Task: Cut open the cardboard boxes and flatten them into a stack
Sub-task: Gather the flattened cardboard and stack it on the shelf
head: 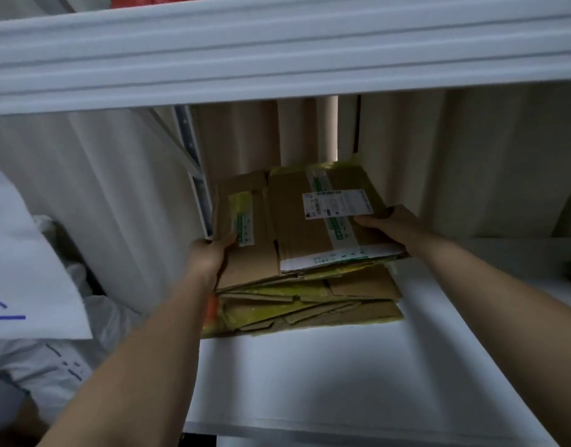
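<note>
White shelf (342, 366); both hands gripping flattened box (297, 221) atop cardboard stack (310, 304).

Flattened brown corrugated cardboard boxes (310, 233), matt, carry glossy yellow-green tape and a white paper label (337, 204). The smooth white shelf board (310, 375) beneath looks faintly satin.

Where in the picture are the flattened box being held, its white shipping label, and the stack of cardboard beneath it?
flattened box (261, 253), head view, bare brown panel left of centre.
shipping label (337, 204), head view, middle of the white sticker.
stack of cardboard (310, 308), head view, front edge of the layered sheets.
</note>
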